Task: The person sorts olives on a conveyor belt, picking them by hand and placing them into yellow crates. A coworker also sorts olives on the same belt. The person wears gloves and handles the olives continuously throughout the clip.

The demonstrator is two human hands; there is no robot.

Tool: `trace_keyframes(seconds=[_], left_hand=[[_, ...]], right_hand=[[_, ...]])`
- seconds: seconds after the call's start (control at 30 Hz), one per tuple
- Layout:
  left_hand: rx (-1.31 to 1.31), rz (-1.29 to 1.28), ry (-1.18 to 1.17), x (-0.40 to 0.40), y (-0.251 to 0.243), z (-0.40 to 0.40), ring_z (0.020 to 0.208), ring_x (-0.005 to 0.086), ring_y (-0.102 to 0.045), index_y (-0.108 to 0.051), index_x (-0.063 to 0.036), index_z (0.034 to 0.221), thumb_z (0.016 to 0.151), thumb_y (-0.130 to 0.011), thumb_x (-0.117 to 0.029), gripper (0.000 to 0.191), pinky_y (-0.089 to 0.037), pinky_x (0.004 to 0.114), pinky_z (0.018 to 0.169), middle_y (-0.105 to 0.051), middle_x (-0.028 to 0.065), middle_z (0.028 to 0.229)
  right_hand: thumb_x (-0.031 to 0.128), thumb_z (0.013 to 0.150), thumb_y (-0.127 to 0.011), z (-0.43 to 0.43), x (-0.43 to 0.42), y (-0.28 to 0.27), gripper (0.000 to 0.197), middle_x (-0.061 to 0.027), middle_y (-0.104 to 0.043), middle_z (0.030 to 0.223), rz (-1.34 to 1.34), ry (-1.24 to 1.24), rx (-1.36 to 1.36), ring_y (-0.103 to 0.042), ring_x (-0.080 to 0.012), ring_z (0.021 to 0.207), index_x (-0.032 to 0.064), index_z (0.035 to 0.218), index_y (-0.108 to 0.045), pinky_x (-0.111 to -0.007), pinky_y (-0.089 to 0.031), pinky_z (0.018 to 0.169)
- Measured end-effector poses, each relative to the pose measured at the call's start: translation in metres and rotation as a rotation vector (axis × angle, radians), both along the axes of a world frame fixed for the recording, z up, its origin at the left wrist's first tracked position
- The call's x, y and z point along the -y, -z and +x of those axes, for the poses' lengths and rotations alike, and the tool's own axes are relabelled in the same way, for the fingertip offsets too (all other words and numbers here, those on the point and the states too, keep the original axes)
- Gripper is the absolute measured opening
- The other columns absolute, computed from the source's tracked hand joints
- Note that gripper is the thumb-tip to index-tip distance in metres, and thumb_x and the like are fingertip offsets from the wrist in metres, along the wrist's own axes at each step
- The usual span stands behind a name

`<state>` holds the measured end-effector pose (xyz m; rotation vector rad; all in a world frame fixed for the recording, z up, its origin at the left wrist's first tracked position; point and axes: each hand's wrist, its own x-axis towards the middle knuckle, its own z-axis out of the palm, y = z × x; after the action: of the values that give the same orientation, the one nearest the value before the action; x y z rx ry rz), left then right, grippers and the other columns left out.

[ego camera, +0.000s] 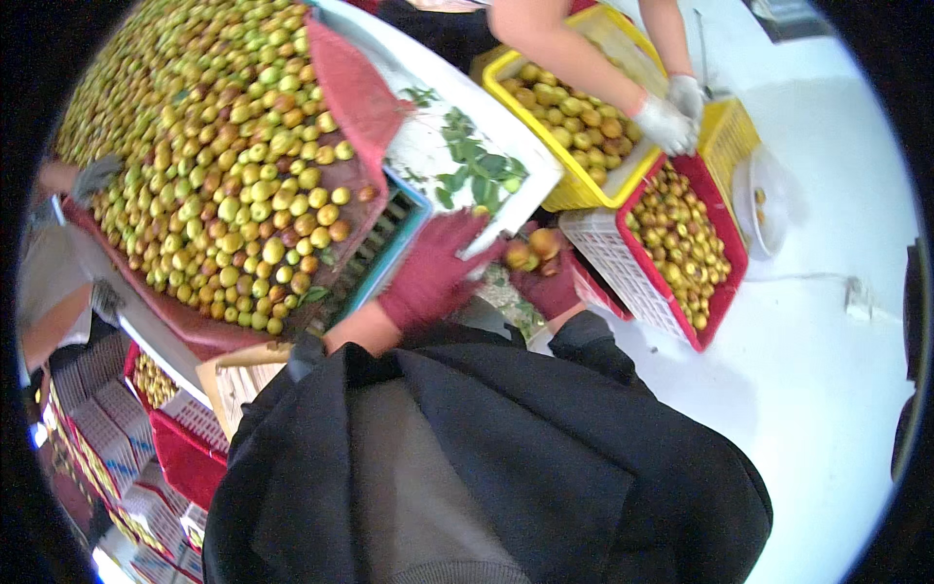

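Note:
My right hand (547, 286), in a dark red glove, holds a few green-and-brown jujubes (533, 252) in front of a white-and-red crate. My left hand (440, 271), gloved alike and blurred by motion, reaches over the corner of a white tabletop (522, 139). Its palm is turned away, so anything under it is hidden. Leafy green sprigs (478, 166) lie on that tabletop just beyond my left fingers. To the left, a large heap of jujubes (241, 182) covers a table lined with red cloth (357, 95). Beside the heap's near edge runs a blue-rimmed slatted tray (408, 219).
A white crate with red rim (620, 233), full of jujubes, stands right of my right hand. Behind it, another person's white-gloved hands (675, 120) are over a yellow crate (540, 157). Gray-gloved hands (98, 179) work at far left. Stacked crates (109, 431) fill the lower left.

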<state>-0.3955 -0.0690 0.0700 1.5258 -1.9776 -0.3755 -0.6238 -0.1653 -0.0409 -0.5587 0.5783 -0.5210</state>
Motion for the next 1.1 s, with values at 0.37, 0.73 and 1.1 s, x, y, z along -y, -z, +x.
trace_keyframes(seconds=[0.37, 0.73, 1.1], left_hand=[[0.361, 0.061, -1.151, -0.126, 0.069, 0.232, 0.123, 0.0387, -0.044, -0.052, -0.0202, 0.13, 0.07, -0.077, -0.015, 0.065, -0.042, 0.045, 0.099, -0.045, 0.0211, 0.134], [0.233, 0.654, -1.366, -0.225, 0.157, 0.272, 0.13, 0.0452, -0.034, -0.043, -0.0165, 0.138, 0.067, -0.068, -0.062, 0.089, -0.036, 0.051, 0.103, -0.043, 0.0257, 0.136], [-0.275, 0.77, -1.322, -0.183, 0.119, 0.17, 0.117, 0.0477, -0.048, -0.018, -0.0205, 0.148, 0.063, -0.08, -0.046, 0.108, -0.042, 0.048, 0.098, -0.051, 0.0335, 0.121]], right_hand=[[0.044, 0.089, -0.057, -0.201, 0.13, -0.017, 0.069, -0.0172, -0.035, 0.143, 0.248, 1.235, 0.22, -0.033, -0.0318, 0.132, 0.0049, 0.139, -0.03, -0.054, -0.034, 0.106], [0.025, 0.094, -0.054, 0.104, 0.073, -0.033, 0.044, -0.0183, -0.056, 0.113, -0.201, 0.096, -0.189, -0.061, -0.0309, 0.093, 0.0028, 0.131, -0.044, -0.042, -0.053, 0.082], [0.016, 0.085, -0.062, 0.348, 0.011, -0.007, 0.03, -0.0135, -0.063, 0.104, -1.29, -0.439, -0.229, -0.061, -0.0252, 0.098, 0.0049, 0.113, -0.061, -0.034, -0.047, 0.088]])
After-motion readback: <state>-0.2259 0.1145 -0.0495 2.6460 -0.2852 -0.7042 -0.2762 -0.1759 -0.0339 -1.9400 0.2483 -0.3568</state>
